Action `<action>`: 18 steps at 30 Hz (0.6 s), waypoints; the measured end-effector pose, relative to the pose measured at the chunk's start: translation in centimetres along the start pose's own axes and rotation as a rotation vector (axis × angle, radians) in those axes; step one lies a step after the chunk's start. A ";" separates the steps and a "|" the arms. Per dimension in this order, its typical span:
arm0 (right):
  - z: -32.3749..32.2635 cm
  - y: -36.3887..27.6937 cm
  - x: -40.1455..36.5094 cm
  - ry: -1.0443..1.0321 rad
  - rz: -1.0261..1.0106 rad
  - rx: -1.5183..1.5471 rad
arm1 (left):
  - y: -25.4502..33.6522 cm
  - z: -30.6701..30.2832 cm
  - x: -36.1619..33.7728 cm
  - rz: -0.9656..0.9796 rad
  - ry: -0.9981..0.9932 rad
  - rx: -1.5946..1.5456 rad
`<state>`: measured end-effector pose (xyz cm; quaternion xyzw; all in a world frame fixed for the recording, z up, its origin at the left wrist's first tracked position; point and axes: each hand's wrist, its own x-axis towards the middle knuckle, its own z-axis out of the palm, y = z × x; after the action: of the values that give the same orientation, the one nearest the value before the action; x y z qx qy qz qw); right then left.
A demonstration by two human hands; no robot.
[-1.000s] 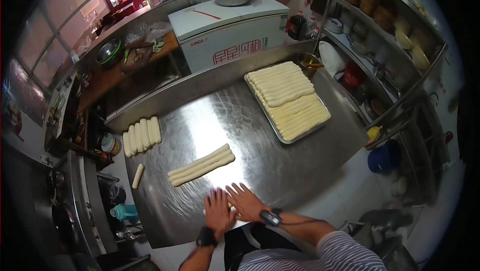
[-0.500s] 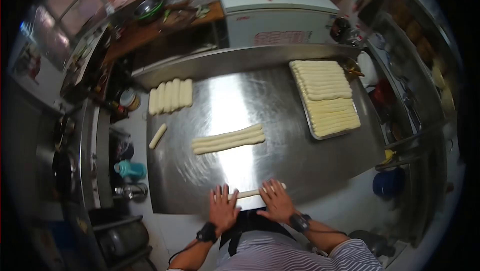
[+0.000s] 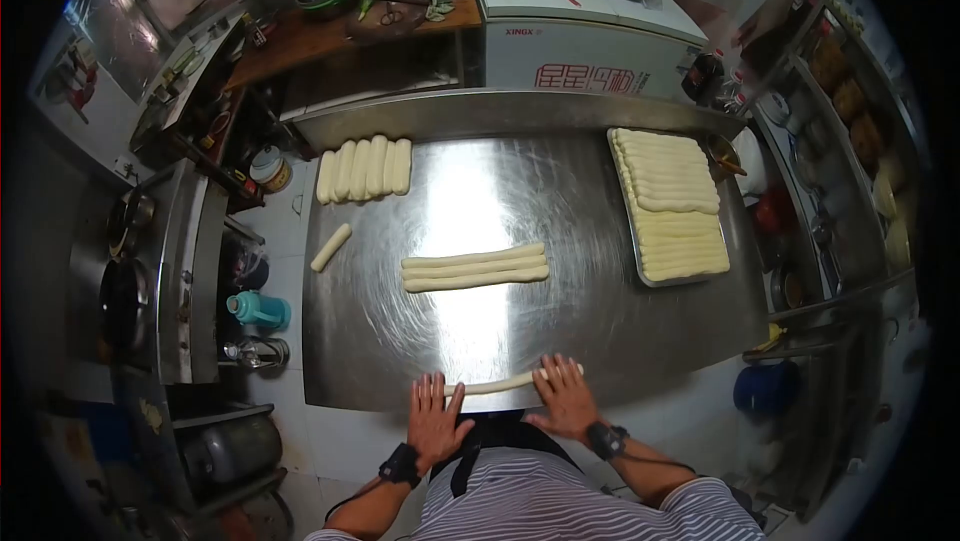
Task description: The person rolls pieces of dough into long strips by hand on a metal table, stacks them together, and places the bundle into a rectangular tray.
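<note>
A thin dough rope lies along the near edge of the steel table. My left hand rests flat over its left end, fingers stretched out. Over the rope's right end lies my right hand, also flat with fingers spread. Both palms hide part of the rope. Just beyond are three long dough strips, side by side. Farther left sit a short dough piece and a row of several thick dough pieces.
At the table's right, a metal tray carries many dough strips in layers. A small bowl with a handled tool stands beside it. Behind the steel table is a white chest freezer. A teal thermos stands at left.
My hands have moved farther apart along the dough rope, which shows a longer stretch between them. The camera view has shifted slightly; the other dough stays in place on the table.
</note>
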<state>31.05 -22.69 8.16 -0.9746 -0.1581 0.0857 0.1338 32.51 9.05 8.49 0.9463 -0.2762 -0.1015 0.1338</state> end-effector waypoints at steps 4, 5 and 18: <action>-3.6 2.0 6.7 0.103 0.025 -0.027 | -2.9 -2.8 8.7 -0.104 0.103 0.086; -4.7 2.9 8.3 0.107 0.024 0.000 | -3.8 -4.1 10.6 -0.155 0.152 0.041; -6.1 5.7 11.7 0.352 0.124 0.260 | -9.3 -6.1 13.4 -0.030 0.385 -0.240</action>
<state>44.88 -25.48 10.87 -0.9569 -0.0596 -0.0578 0.2781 49.79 10.44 9.80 0.9295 -0.2175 0.0469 0.2942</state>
